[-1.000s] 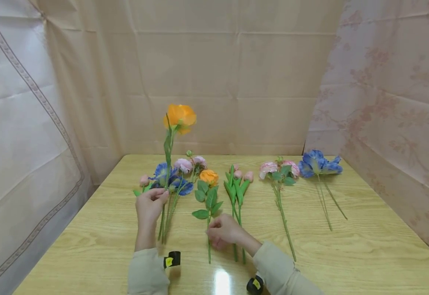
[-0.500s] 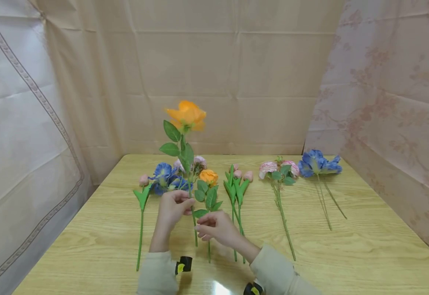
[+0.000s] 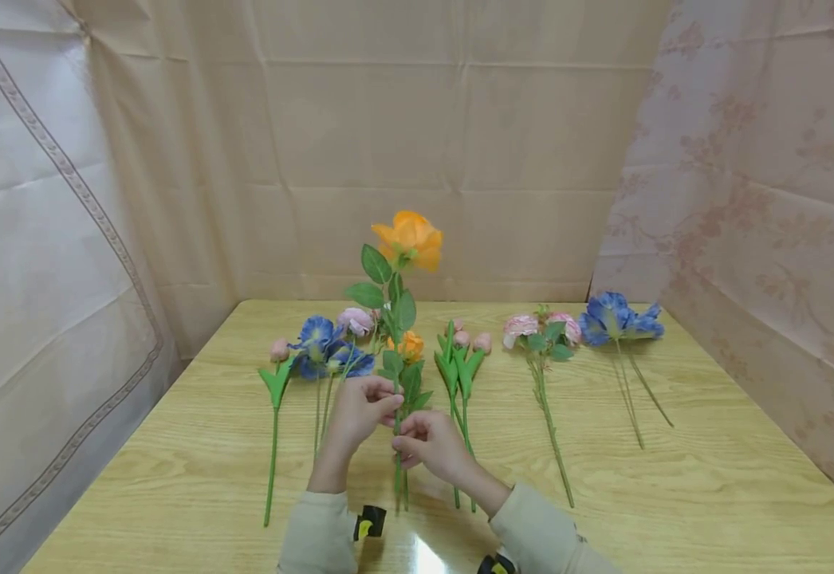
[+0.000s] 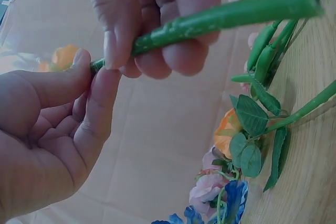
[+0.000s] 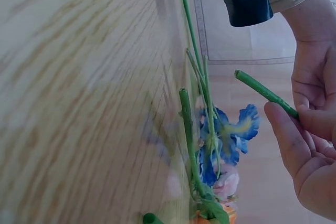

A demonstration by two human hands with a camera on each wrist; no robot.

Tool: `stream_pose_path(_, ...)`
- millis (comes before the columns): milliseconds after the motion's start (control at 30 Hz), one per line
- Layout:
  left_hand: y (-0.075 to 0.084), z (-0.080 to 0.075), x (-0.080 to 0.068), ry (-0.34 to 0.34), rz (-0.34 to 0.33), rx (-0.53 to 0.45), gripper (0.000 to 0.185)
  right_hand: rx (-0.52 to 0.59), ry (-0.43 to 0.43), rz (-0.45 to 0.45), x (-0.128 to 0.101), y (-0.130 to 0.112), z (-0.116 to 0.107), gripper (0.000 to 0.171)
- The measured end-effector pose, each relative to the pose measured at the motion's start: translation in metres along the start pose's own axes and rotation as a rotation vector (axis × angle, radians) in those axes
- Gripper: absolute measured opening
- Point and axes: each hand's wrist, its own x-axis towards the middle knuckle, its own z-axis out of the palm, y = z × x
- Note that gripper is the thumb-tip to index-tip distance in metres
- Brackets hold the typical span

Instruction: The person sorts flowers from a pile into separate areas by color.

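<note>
- Head view: orange rose (image 3: 410,239) held upright above the wooden table (image 3: 711,494), bloom high against the backdrop, stem pinched between left hand (image 3: 361,410) and right hand (image 3: 427,442), both sets of fingers curled and clamped on the stem close together. Risk, as a judgement: top-heavy bloom swinging sideways if either pinch loosens, stem then dropping onto the second orange rose (image 3: 408,347) lying directly beneath and knocking it out of its row.
- Same view, on the table: pink bud stem (image 3: 273,391) far left, blue flowers (image 3: 327,355) beside it, pink buds with green leaves (image 3: 462,359) just right of the hands, pink roses (image 3: 542,331) further right, blue flower pair (image 3: 621,317) at the far right. Sleeves possibly dragging across nearby stems. Creased beige cloth on the back and side walls, floral print on the right panel.
- Left wrist view: green stem (image 4: 226,17) crossing the frame, thumb and forefinger of the left hand (image 4: 58,124) pressed together on it, right hand's fingers (image 4: 152,19) wrapped round it above. Smooth plastic stem, liable to twist or slide in so light a pinch.
- Right wrist view: cut stem end (image 5: 262,93) poking out past the right hand's fingers (image 5: 299,145), free of the tabletop; blue flowers (image 5: 231,135) lying below. Short free end, likely to snag those stems if lowered carelessly.
</note>
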Motion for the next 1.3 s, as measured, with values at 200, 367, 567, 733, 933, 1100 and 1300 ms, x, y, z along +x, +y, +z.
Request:
stream_pose_path(200,0.001,0.001,0.000,-0.020,0.009,0.012,0.006,-0.012,0.014,0.017,0.001,0.001,-0.001,0.007)
stream_pose_path(367,0.000,0.001,-0.001,-0.047,-0.030,0.054,0.010,-0.066,0.041,0.040,0.000,0.001,-0.001,0.008)
stream_pose_path(567,-0.008,-0.003,0.000,-0.051,-0.043,0.121,0.017,-0.090,0.063,0.063,0.000,0.005,0.000,0.006)
stream_pose_path(733,-0.013,-0.009,-0.001,-0.016,-0.054,0.178,0.016,-0.120,0.078,0.102,0.000,0.010,0.000,0.007)
stream_pose_path(933,-0.015,-0.013,-0.001,-0.006,-0.077,0.216,0.018,-0.108,0.066,0.222,-0.001,0.015,-0.001,0.012)
stream_pose_path(1100,-0.017,-0.013,-0.001,-0.009,-0.077,0.229,0.019,-0.134,0.063,0.278,0.001,0.019,-0.002,0.015)
stream_pose_path(1300,-0.020,-0.011,-0.001,0.007,-0.088,0.235,0.015,-0.132,0.031,0.368,0.003,0.025,-0.005,0.012)
